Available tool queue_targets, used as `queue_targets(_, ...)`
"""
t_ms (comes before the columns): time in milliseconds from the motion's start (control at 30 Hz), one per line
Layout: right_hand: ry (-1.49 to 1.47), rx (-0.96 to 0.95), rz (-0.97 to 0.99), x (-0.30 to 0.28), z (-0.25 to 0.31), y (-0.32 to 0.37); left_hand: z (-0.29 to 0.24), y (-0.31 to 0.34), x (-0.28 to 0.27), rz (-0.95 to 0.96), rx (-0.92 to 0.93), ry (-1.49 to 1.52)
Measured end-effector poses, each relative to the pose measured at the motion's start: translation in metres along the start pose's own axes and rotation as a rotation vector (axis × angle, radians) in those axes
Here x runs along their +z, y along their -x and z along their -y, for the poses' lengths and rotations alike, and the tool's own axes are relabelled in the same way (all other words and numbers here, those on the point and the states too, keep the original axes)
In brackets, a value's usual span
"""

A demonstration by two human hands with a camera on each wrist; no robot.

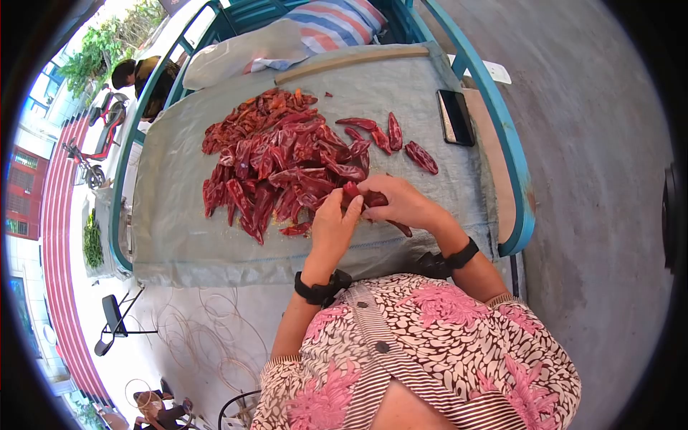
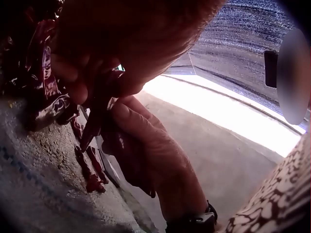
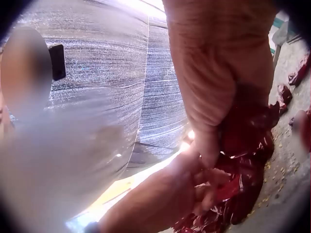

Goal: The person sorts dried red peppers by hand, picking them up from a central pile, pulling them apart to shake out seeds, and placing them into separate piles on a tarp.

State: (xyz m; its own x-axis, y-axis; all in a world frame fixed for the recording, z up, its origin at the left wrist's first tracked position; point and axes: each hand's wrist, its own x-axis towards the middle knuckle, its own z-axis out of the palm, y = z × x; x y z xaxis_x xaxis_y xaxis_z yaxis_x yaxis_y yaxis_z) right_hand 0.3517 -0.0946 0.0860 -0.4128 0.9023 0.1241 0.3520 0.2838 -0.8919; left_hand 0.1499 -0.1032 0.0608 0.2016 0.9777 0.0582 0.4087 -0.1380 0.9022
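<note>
Both hands meet at the near right of a heap of whole dried red chili peppers [image 1: 276,161]. My left hand [image 1: 331,228] pinches a dried chili pepper [image 1: 350,190] between thumb and fingers. Right beside it, my right hand [image 1: 407,203] grips dried chili peppers, and one pointed end [image 1: 399,228] sticks out below the palm. In the left wrist view, dark red peppers [image 2: 127,158] lie along the right hand's palm and fingers [image 2: 133,119]. The right wrist view shows wrinkled red pods [image 3: 243,131] under the right hand, with the left hand's fingers [image 3: 206,196] close by.
Smaller red pieces [image 1: 254,115] lie behind the heap. Several loose chilies [image 1: 421,157] and a phone [image 1: 456,117] lie to the right. A grey woven sheet [image 1: 172,208] covers the teal-railed cart bed [image 1: 512,165]. Wooden strip [image 1: 351,63] and striped sack [image 1: 337,29] are at the back.
</note>
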Motion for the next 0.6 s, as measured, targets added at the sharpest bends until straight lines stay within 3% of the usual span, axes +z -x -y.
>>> queue_targets(100,0.01,0.165,-0.021,-0.01,0.001,-0.001,0.001,-0.003,-0.005,-0.11,0.097,-0.145)
queue_targets(133,0.044,0.227,-0.044,-0.014,-0.001,-0.002,-0.004,-0.004,-0.009,-0.079,0.029,-0.187)
queue_targets(200,0.162,0.095,-0.307,-0.015,-0.015,-0.011,-0.017,-0.008,-0.017,-0.018,-0.107,-0.267)
queue_targets(233,0.223,0.026,-0.437,-0.015,-0.017,-0.014,-0.016,-0.009,-0.015,-0.061,-0.068,-0.208)
queue_targets(267,0.026,0.111,-0.427,-0.019,-0.017,-0.013,-0.016,-0.01,-0.013,-0.105,-0.031,-0.15)
queue_targets(433,0.51,0.378,-0.17,-0.035,-0.013,0.0,0.004,-0.017,-0.032,-0.27,0.047,-0.224)
queue_targets(500,0.636,0.412,-0.112,-0.027,-0.018,0.01,0.003,-0.017,-0.044,-0.38,-0.087,-0.143)
queue_targets(567,0.655,0.335,-0.153,-0.013,-0.038,0.016,0.03,-0.02,-0.06,-0.521,0.25,-0.546)
queue_targets(600,0.608,0.344,-0.163,-0.012,-0.042,0.017,0.034,-0.021,-0.065,-0.554,0.214,-0.585)
